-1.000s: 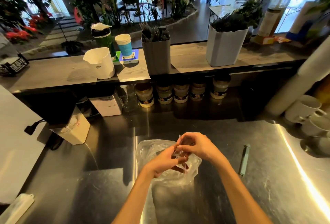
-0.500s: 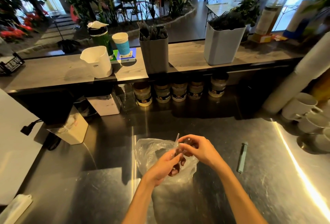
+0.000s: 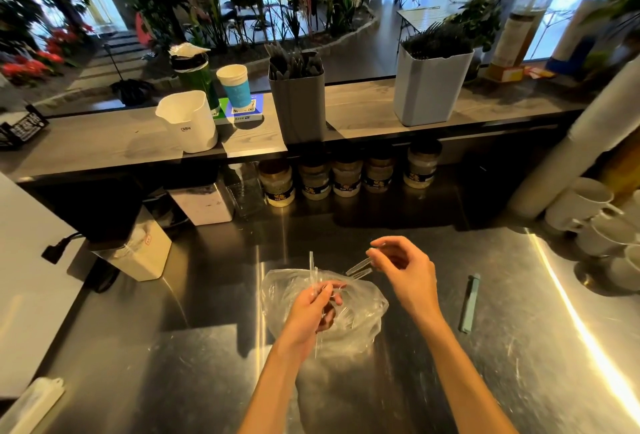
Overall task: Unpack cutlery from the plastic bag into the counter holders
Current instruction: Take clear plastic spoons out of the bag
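The bag [image 3: 360, 309] is thin, clear, crumpled plastic, lying on the steel table [image 3: 519, 364] just in front of the person, its mouth turned up toward the hands. Light glints off its folds, and more clear pieces show faintly inside, too blurred to count.

The left hand [image 3: 311, 309] is over the bag, fingers curled round a small bundle of clear cutlery [image 3: 313, 278]. The pieces are see-through plastic, long and slim; their ends stick up above the fist and one shaft pokes out below the wrist. Which kind they are cannot be told.

The right hand [image 3: 405, 271] is raised a little above and to the right of the bag, apart from the left hand. Its thumb and fingertips pinch the end of a clear fork [image 3: 358, 269], which points left, its tines toward the bag, hanging free over the bag's edge.

On the wooden shelf [image 3: 104, 143] behind the table stand two holders: a dark grey holder [image 3: 298, 108] near the middle, packed with dark cutlery, and a pale holder [image 3: 431, 87] to the right, filled with dark forks. A white jug [image 3: 188, 122] and a blue cup [image 3: 235, 85] stand left of the grey holder. Jars [image 3: 346, 177] line up under the shelf. A green stick [image 3: 469, 304] lies on the table right of the bag, and white mugs [image 3: 588, 212] are stacked at the far right.
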`<state>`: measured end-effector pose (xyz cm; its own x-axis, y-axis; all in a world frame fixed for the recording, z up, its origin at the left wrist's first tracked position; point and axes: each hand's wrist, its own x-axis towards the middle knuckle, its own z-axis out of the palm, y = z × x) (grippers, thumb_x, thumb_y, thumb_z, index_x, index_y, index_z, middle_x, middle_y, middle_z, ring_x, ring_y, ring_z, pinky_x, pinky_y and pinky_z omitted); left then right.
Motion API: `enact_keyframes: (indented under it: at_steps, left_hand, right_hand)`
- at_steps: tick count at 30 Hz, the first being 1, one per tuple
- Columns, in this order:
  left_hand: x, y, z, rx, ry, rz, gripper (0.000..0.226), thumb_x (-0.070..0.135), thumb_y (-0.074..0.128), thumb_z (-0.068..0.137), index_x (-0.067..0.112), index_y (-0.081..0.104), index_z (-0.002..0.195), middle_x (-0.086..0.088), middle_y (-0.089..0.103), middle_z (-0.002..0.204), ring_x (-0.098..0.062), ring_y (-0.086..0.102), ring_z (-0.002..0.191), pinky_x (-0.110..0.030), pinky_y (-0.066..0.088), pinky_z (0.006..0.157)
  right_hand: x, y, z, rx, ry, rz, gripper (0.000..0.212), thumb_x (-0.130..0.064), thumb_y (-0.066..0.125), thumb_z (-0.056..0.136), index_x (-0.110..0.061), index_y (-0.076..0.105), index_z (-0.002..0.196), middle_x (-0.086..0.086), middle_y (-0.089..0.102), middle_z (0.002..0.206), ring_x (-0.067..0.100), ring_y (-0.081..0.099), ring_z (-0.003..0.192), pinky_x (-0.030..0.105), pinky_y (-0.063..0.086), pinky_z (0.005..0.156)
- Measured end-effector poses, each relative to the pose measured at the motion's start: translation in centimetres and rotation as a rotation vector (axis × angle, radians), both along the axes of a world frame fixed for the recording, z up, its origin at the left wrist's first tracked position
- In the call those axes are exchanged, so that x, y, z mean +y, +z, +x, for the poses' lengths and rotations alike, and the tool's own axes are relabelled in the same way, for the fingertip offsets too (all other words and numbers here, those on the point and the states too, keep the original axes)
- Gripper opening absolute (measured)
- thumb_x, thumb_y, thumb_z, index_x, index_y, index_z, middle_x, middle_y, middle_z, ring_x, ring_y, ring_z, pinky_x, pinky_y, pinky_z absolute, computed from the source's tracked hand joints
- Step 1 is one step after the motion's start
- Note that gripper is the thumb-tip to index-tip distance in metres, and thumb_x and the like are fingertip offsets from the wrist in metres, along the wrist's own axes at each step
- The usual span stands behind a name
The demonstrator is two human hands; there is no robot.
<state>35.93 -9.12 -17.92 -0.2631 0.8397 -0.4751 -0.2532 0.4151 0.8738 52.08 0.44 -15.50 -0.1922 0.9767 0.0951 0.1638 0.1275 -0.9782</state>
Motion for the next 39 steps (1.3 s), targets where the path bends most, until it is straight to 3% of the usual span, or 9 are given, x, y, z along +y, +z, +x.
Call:
enact_keyframes:
  at_steps: [5,8,14,19,25,28,33,39]
  left_hand:
    - [-0.1,0.2,0.3,-0.116,0.104,-0.065,0.028,0.014,0.045,0.106,0.009,0.072,0.113,-0.004,0.062,0.076,-0.008,0.052,0.058,-0.016,0.037,0.046]
    - [0.0,0.4,0.6,-0.185,0.167,-0.087,0.024,0.016,0.05,0.104,0.008,0.072,0.112,-0.007,0.066,0.082,-0.012,0.058,0.064,-0.019,0.043,0.048]
    - [-0.2,1.3,1.7,-0.241,0.234,-0.072,0.026,0.028,0.05,0.104,0.01,0.069,0.109,-0.006,0.075,0.087,-0.016,0.07,0.075,-0.026,0.055,0.06]
    - [-0.2,1.4,2.3,-0.162,0.185,-0.096,0.028,0.033,0.045,0.106,0.018,0.068,0.108,-0.006,0.075,0.097,-0.023,0.068,0.095,-0.032,0.05,0.073]
    - [-0.1,1.5,2.9,-0.143,0.166,-0.097,0.028,0.03,0.042,0.107,0.016,0.066,0.106,-0.007,0.071,0.092,-0.02,0.065,0.087,-0.029,0.052,0.074]
    - [-0.1,1.6,2.8,-0.177,0.105,-0.078,0.031,0.031,0.044,0.106,0.011,0.065,0.096,-0.002,0.061,0.067,-0.011,0.055,0.061,-0.022,0.04,0.055]
    - [-0.2,1.2,2.4,-0.25,0.065,-0.044,0.037,0.039,0.048,0.104,0.01,0.066,0.09,-0.002,0.051,0.061,-0.01,0.045,0.051,-0.021,0.033,0.047]
    - [-0.2,0.9,1.8,-0.324,0.143,0.052,0.046,0.048,0.045,0.1,0.007,0.064,0.091,-0.003,0.042,0.062,-0.009,0.038,0.051,-0.019,0.03,0.044]
  right_hand:
    - [0.0,1.4,-0.2,0.079,0.037,-0.045,0.013,-0.014,0.066,0.097,-0.016,0.073,0.107,-0.003,0.076,0.101,0.012,0.075,0.089,0.031,0.062,0.084]
    - [-0.6,2.5,-0.2,0.044,0.177,-0.006,0.018,-0.015,0.071,0.092,-0.02,0.071,0.11,-0.003,0.076,0.095,0.011,0.075,0.088,0.025,0.061,0.08]
    - [-1.3,2.4,-0.8,-0.283,0.36,-0.019,0.033,-0.027,0.084,0.078,-0.025,0.063,0.104,-0.007,0.073,0.094,-0.001,0.07,0.089,0.019,0.059,0.082]
    - [-1.9,1.4,-1.9,-0.241,0.281,0.029,0.03,-0.031,0.084,0.078,-0.029,0.065,0.101,-0.013,0.072,0.094,-0.002,0.069,0.092,0.016,0.057,0.079]
    - [-2.3,0.4,-2.4,-0.263,0.192,0.082,0.025,-0.039,0.082,0.08,-0.035,0.067,0.099,-0.017,0.062,0.102,0.001,0.063,0.096,0.011,0.053,0.08]
    - [-1.8,0.1,-2.3,-0.245,0.182,0.049,0.011,-0.035,0.071,0.092,-0.037,0.072,0.103,-0.017,0.06,0.114,-0.002,0.064,0.096,0.011,0.054,0.081]
    - [-1.6,0.0,-1.7,-0.123,0.105,0.036,0.021,-0.012,0.064,0.097,-0.028,0.076,0.105,-0.018,0.074,0.098,-0.002,0.069,0.098,0.02,0.058,0.086]
    - [-0.6,1.4,-0.6,0.121,-0.136,0.001,0.014,-0.013,0.075,0.09,-0.016,0.073,0.103,-0.002,0.076,0.092,0.008,0.074,0.087,0.02,0.059,0.078]
